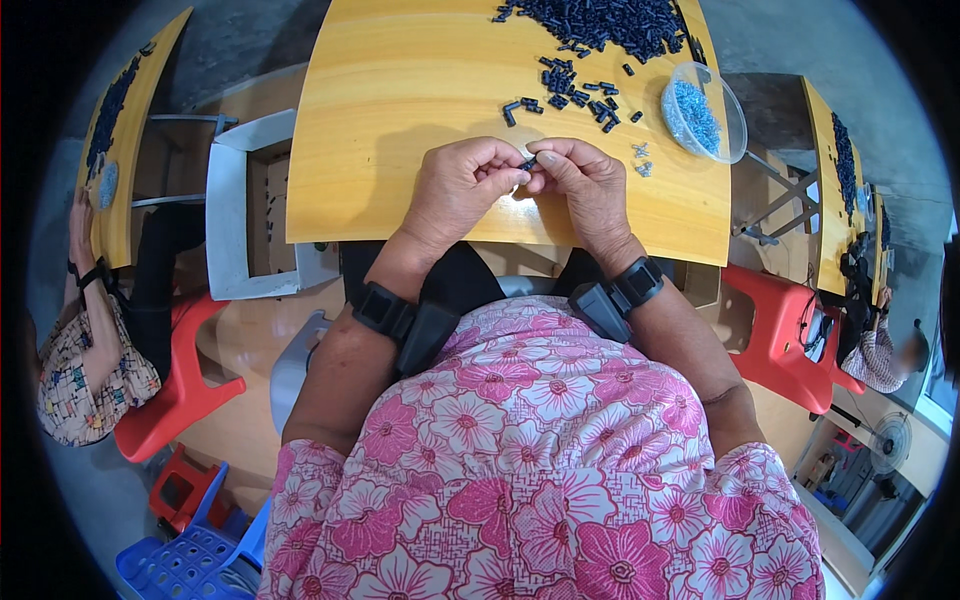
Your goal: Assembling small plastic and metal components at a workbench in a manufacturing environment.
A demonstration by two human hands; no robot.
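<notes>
Over the near half of the yellow table (370,130), my two hands meet fingertip to fingertip. My left hand (462,185) pinches a small black plastic piece (529,164) between thumb and forefinger. On the other side, my right hand (582,182) is closed on the same piece, its thumb laid along the top. Fingers hide most of the piece. Beyond my hands lie loose black plastic pieces (560,80), one of them L-shaped. A few small clear bits (642,160) lie to the right of my right hand.
A big heap of black pieces (610,22) covers the table's far edge. At the right edge sits a clear bowl (735,125) of small bluish transparent parts. An open white box (225,230) stands left of the table. Red chairs (775,325) and other people at tables flank me.
</notes>
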